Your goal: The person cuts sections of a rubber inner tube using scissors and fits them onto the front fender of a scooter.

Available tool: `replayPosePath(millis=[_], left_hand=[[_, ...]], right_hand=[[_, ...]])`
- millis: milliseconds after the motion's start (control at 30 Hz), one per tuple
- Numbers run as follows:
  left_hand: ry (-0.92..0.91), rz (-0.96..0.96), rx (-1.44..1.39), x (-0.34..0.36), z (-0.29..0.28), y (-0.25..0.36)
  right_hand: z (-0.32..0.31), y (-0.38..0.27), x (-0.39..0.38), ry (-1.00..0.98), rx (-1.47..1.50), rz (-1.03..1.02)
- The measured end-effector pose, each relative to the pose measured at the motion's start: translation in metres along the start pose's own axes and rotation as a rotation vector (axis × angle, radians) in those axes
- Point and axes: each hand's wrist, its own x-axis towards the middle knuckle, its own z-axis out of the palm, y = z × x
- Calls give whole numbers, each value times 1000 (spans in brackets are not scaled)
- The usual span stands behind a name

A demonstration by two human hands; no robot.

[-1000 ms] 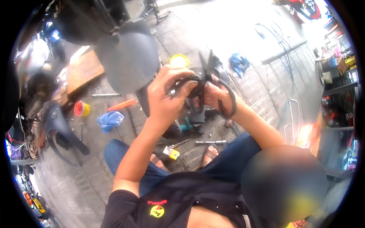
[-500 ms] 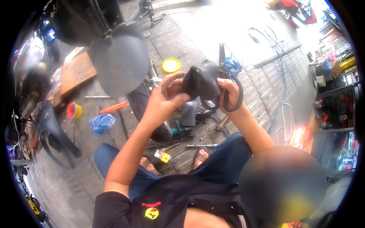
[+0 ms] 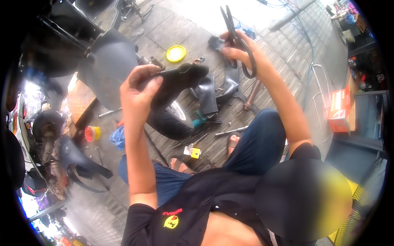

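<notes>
My left hand pinches the near end of a curved black rubber piece between thumb and fingers. The piece reaches rightward over the tyre on the floor. Out to the right and farther away, my right hand is closed around black-handled scissors. Their blades point away from me. Between the thumb and fingers of that same hand sits a small dark scrap, a little blurred. A clear gap separates the scissors from the rubber piece.
On the floor ahead lie a wheel with a black tyre, black rubber strips, a yellow lid and a metal rod. A red-and-yellow tub and blue cloth are at left; an orange-and-white box stands right.
My hands have moved apart. The left has drawn the black rubber piece leftward; the right has gone farther away with the scissors and now also holds a small dark scrap.
</notes>
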Motion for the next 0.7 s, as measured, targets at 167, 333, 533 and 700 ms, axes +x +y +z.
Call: replayPosePath(millis=[167,333,533,700], left_hand=[[-36,-73,-176,1,-10,-6],[-55,-122,-343,-2,-11,-8],[-39,-127,-374,-4,-9,-6],[-88,-86,-450,-1,-11,-12]], right_hand=[[21,-6,-1,-198,-60,-195],[26,-14,-9,-384,91,-149],[27,-17,-14,-408,107,-151],[29,-14,-15,-356,-11,-220]])
